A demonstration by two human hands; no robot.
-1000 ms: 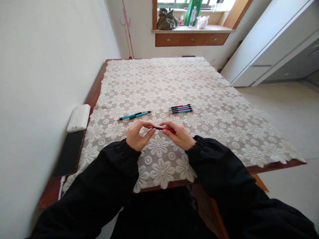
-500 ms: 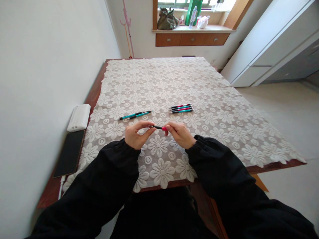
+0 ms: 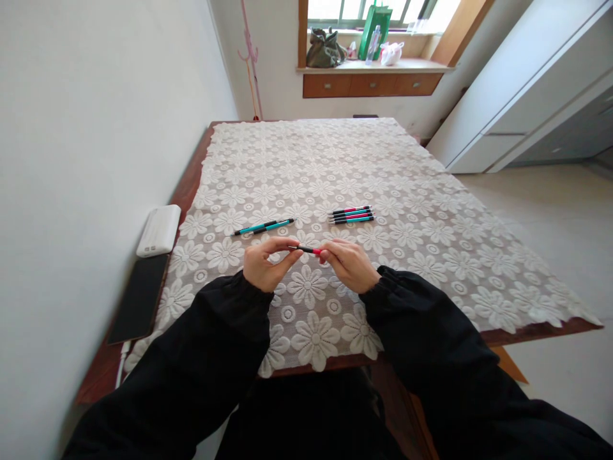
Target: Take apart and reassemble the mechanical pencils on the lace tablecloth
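Note:
Between my hands, just above the near part of the table, is a red and black pen [image 3: 308, 249], held roughly level. My left hand [image 3: 265, 264] pinches its tip end between thumb and forefinger. The red end sits in the closed fingers of my right hand [image 3: 351, 264], which hide part of it. Beyond my left hand, two teal and black pens [image 3: 264, 227] lie side by side, slightly offset. Past my right hand rests a neat row of several pens [image 3: 352, 215], in alternating red and teal with black grips.
A flower-patterned lace cloth [image 3: 316, 335] covers the wooden table. Along its left edge lie a white power bank [image 3: 159, 230] and a dark phone [image 3: 138, 298] with a white cable [image 3: 121, 364]. A wall [image 3: 96, 128] rises close on the left.
The camera view has tilted slightly, so everything sits a little lower and further right. Both hands keep the same hold on the red and black pen.

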